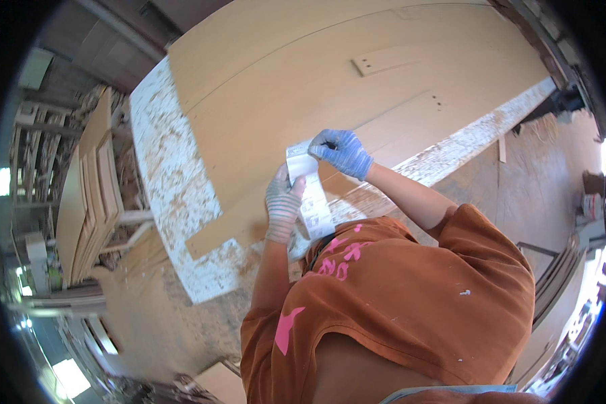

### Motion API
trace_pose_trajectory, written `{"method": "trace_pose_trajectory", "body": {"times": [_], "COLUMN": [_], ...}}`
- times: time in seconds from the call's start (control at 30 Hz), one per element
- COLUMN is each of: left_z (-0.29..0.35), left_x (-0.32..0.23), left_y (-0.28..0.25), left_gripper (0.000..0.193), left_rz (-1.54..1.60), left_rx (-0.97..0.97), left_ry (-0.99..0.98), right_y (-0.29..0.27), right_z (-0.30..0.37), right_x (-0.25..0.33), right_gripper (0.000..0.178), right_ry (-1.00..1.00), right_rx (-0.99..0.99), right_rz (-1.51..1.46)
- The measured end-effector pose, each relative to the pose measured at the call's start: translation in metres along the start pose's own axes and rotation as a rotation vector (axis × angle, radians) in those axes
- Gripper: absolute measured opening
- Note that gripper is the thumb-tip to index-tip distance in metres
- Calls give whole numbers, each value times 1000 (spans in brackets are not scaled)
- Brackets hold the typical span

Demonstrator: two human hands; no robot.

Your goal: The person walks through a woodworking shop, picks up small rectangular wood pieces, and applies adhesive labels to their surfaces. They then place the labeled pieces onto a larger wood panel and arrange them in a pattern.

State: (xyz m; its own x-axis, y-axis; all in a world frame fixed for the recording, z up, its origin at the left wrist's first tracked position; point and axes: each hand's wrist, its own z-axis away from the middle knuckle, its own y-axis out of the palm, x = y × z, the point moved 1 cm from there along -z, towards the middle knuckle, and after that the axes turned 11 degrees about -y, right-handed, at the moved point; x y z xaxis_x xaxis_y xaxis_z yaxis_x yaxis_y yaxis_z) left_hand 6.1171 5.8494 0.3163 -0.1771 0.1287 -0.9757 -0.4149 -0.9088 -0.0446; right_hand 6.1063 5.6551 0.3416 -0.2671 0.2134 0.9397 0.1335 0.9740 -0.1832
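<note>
Both hands hold a long white strip of printed labels [314, 205] in front of my body. My left hand [284, 202], in a pale striped work glove, grips the strip's left edge with the thumb over its face. The fingers of my right hand [343, 152], in a blue glove, pinch the upper end of the strip. Below the hands the strip hangs down in a curl toward my waist. Beyond them lies a large tan wood panel [269, 108], with cut lines and small dark holes in its surface.
The panel rests on a white table [171, 155] strewn with sawdust. To the left, several curved tan boards [90, 202] lean in a stack beside shelves of offcuts. A dark rail [542, 40] runs along the far right edge. More boards [559, 303] stand at the lower right.
</note>
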Motion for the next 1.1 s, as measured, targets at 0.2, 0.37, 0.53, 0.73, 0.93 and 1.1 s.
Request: {"method": "trace_pose_trajectory", "body": {"times": [0.2,0.37,0.53,0.73,0.93,1.1], "left_z": [-12,-7,-10,0,-4,-7], "left_x": [34,38,29,3,-6,-7], "left_y": [15,12,14,19,20,21], "left_gripper": [28,22,20,25,22,21], "left_rz": [-122,-92,32,104,28,76], "left_rx": [-31,-209,-308,-357,-385,-455], "left_ry": [-143,-182,-234,-188,-159,-173], "right_y": [-150,-274,-305,-307,-209,-99], "right_z": [-32,-81,-112,-127,-98,-30], "right_x": [-97,-163,-189,-208,-184,-87], "right_gripper": [17,27,32,59,70,54], "right_ry": [114,218,331,232,70,148], "right_rx": [-255,-360,-36,-104,350,390], "right_rz": [58,544,1153,1422,1209,-136]}}
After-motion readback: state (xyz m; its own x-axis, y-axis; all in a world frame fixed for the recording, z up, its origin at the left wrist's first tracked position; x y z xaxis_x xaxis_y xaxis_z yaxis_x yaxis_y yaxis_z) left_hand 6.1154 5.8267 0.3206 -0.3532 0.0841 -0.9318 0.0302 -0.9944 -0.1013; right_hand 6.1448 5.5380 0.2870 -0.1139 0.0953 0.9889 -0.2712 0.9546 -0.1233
